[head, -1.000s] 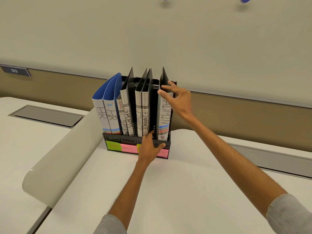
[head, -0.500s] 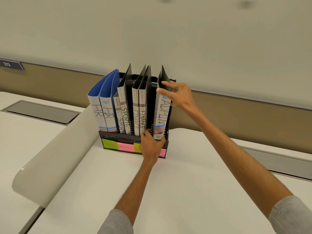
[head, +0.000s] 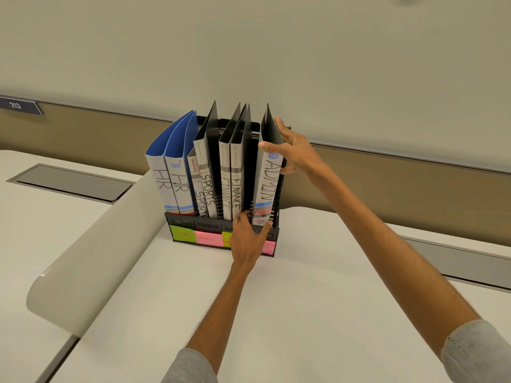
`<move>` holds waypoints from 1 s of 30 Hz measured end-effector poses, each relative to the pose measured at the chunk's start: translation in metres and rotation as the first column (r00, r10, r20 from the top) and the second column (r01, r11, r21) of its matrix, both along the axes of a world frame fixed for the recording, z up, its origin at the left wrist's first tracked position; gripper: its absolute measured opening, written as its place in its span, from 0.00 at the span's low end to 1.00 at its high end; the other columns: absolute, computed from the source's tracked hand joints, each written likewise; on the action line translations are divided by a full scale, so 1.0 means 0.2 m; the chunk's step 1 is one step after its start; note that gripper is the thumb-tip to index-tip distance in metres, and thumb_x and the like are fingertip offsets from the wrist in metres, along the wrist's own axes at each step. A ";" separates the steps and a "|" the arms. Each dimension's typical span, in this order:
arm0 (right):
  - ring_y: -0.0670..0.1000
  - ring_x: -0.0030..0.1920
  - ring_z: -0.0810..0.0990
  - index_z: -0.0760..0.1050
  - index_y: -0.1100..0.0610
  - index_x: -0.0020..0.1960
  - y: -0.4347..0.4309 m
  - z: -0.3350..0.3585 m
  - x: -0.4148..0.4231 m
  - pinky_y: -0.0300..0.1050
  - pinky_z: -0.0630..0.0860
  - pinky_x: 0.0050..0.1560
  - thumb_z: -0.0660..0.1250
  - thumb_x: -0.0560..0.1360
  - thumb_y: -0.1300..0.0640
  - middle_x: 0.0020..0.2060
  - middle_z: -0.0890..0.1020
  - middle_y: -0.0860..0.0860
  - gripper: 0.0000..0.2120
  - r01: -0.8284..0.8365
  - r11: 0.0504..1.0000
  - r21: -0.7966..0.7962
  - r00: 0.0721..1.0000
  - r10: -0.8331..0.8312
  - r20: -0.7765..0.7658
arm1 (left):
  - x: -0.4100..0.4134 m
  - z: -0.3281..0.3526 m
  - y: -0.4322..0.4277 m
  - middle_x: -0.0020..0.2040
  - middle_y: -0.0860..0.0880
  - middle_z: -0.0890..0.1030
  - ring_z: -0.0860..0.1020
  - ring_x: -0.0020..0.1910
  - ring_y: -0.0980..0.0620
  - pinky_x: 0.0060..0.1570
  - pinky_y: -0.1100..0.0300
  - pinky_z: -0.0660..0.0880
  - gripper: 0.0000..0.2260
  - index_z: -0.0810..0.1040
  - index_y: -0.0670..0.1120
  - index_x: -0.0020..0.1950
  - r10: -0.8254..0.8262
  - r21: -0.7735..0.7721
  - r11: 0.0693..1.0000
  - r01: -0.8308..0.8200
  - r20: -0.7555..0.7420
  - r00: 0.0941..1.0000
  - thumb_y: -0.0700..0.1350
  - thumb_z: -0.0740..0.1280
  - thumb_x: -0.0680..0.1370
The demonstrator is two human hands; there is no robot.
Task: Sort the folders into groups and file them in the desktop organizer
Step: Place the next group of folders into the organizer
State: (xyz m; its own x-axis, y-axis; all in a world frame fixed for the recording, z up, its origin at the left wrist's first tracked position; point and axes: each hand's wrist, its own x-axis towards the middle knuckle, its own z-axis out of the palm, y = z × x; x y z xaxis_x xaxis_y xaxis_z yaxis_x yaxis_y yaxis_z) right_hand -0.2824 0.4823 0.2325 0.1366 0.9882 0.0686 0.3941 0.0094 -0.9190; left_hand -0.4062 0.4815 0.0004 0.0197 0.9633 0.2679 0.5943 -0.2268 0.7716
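Black perforated plastic forms the organizer (head: 221,225) on the smooth white desk (head: 304,313), and the ADMIN folder (head: 266,186) stands upright in its rightmost slot. The right hand (head: 297,153) pinches this thin folder's top edge. The left hand (head: 247,240) rests with spread fingers on the organizer's front, gripping nothing.

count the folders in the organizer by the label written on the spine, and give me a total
HR folders: 2
SPORTS folders: 2
FINANCE folders: 2
ADMIN folder: 1, with the right hand on its top and the left hand at its base
Total: 7 folders standing in the black organizer
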 end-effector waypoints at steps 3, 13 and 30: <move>0.54 0.65 0.71 0.47 0.41 0.79 0.01 0.02 0.01 0.68 0.71 0.64 0.71 0.75 0.51 0.72 0.70 0.54 0.42 -0.019 0.996 -0.089 0.997 0.012 -0.082 | -0.03 -0.03 -0.01 0.62 0.48 0.73 0.75 0.58 0.50 0.49 0.54 0.76 0.27 0.68 0.47 0.68 -0.049 0.040 0.998 0.049 -0.009 0.999 0.63 0.64 0.76; 0.64 0.74 0.62 0.49 0.38 0.78 0.02 -0.18 -0.04 0.68 0.75 0.56 0.62 0.80 0.50 0.78 0.59 0.53 0.32 -0.091 0.969 -0.229 0.992 0.109 0.068 | -0.01 -0.12 -0.01 0.65 0.46 0.73 0.67 0.67 0.50 0.51 0.53 0.78 0.24 0.70 0.45 0.68 -0.068 0.123 0.989 0.078 -0.085 0.994 0.60 0.61 0.80; 0.66 0.75 0.60 0.49 0.36 0.77 -0.07 -0.30 -0.04 0.69 0.62 0.68 0.49 0.79 0.33 0.79 0.49 0.58 0.28 0.010 1.000 0.026 0.791 -0.024 0.611 | -0.07 -0.06 -0.13 0.76 0.44 0.63 0.57 0.76 0.47 0.71 0.50 0.61 0.30 0.61 0.42 0.76 -0.158 0.076 0.982 0.174 -0.180 0.971 0.57 0.61 0.80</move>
State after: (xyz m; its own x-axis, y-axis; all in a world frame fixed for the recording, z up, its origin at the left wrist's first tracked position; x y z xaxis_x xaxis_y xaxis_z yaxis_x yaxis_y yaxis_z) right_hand -0.2914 0.4693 0.1726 0.0764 0.9836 0.1634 0.8739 0.0129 -0.4859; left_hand -0.4204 0.4564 -0.0125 0.2308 0.9145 0.3322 0.6643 -0.3976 0.6330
